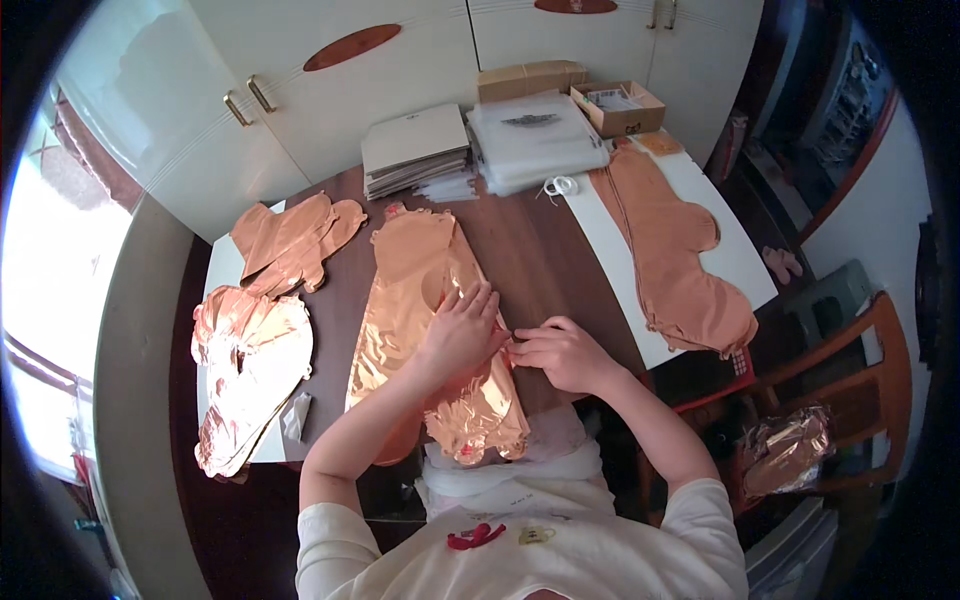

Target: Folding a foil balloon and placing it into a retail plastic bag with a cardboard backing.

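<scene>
A flat copper-coloured foil balloon lies lengthwise before me, its near part folded over and reaching the table's front edge. My left hand rests on its right half, fingers stretched over the shiny foil. Just to the right, my right hand has its thumb and fingers drawn together at the balloon's right edge, by the left hand's fingertips. The fold between the two hands is partly hidden. Small red marks show on the balloon's near end and far tip.
More flat foil balloons lie as a stack on a white board at right and as two piles at left. Behind are grey cards, clear plastic bags, white string and a cardboard box. A wooden chair stands right.
</scene>
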